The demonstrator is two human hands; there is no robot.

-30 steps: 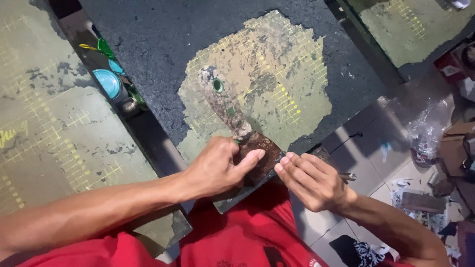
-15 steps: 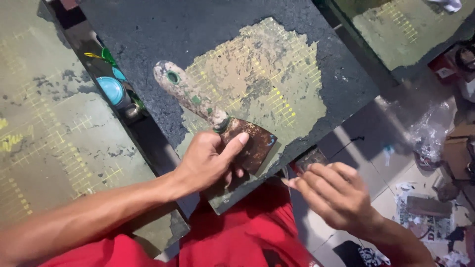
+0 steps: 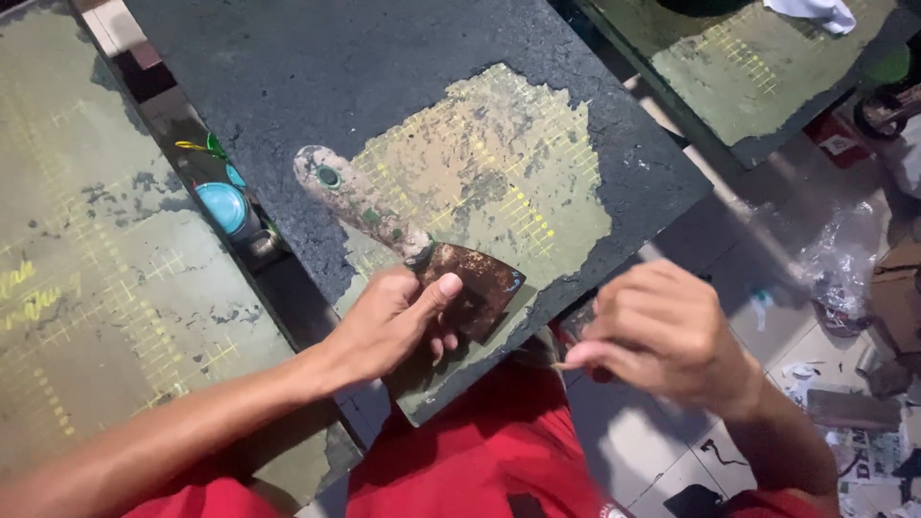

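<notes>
Scraping job, mid-way by the look of it. Left hand (image 3: pixel 389 321) grips a rusty scraper (image 3: pixel 413 245) low down, thumb and fingers closed round the neck where the paint-crusted handle meets the blade; blade lies flat on the near corner of a dark board (image 3: pixel 317 86), handle angled up and to the left. The board's black coating is off over a ragged central patch (image 3: pixel 489 163), olive-yellow w/ a faint grid showing thru; the rest is rough black, so I'd judge plenty left to strip. Right hand (image 3: pixel 662 336) is off the tool, hovering just past the board's near right edge, fingers curled in and pinched on something thin, too small to tell what, poss. a flake or sliver. Step in hand, as I read it: a pause between strokes, the left parking the scraper while the right picks at debris. Next stroke would need the blade edge tucked under the coating at the patch's border, low angle, firm push. Other stripped boards sit left (image 3: pixel 96 269) and top right (image 3: pixel 758 67); a blue-lidded jar (image 3: pixel 223 206) sits in the gap to the left. Red clothing (image 3: pixel 480 460) below.
</notes>
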